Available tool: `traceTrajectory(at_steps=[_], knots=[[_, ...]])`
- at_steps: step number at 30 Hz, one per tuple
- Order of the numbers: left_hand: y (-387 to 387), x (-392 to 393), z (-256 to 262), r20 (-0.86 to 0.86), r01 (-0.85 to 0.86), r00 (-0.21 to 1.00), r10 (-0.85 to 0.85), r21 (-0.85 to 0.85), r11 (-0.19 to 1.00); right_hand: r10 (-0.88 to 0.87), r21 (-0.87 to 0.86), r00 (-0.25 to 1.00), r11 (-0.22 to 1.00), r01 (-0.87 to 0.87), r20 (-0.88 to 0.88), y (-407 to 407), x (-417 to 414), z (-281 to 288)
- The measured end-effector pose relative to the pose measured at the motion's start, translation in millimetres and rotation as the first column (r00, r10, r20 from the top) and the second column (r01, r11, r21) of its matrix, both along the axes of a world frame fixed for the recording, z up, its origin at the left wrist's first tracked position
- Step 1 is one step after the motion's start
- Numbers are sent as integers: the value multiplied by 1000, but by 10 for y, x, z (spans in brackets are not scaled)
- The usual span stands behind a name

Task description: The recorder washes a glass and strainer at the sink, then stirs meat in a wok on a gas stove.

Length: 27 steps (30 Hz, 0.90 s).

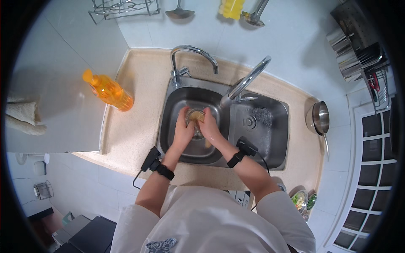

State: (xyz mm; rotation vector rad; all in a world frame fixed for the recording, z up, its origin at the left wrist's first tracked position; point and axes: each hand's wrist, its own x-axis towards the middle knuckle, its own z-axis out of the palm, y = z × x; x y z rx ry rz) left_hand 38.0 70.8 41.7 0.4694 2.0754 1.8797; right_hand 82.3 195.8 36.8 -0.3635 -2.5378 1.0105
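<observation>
Both hands are over the left basin (167, 139) of a stainless steel double sink, around a clear round glass container (198, 135). My left hand (183, 129) grips its left side with the thumb over the near rim. On the right side, my right hand (208, 127) has its fingers at the far rim and its thumb reaching inward. A tan, soft-looking piece (196, 116), perhaps a sponge or loofah, lies at the container between the hands; its exact hold is partly hidden. Another tan patch (208, 144) shows below my right hand. Water drops glisten on the right wrist.
Two chrome faucets, a slim one (194, 48) and a thicker one (250, 77), arch over the sink. The right basin (275, 148) holds a steel wool scrubber (262, 116). An orange detergent bottle (110, 93) stands left; steel pots (318, 118) and bowls of chopped food (299, 200) sit right.
</observation>
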Motion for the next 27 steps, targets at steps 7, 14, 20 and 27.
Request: traceTrajectory(at_steps=[7, 14, 20, 27], knots=[[-125, -193, 243, -134, 282, 900, -414, -546, 789, 184, 92, 936, 971, -220, 299, -20, -77, 303], [-95, -90, 38, -178, 50, 980, -91, -222, 974, 262, 298, 914, 886, -355, 309, 50, -110, 324], [-167, -234, 510, 296, 526, 815, -498, -17, 851, 322, -155, 926, 943, -294, 197, 275, -109, 304], [-221, -138, 332, 593, 116, 670, -446, 509, 853, 201, -200, 961, 966, -163, 190, 97, 33, 780]])
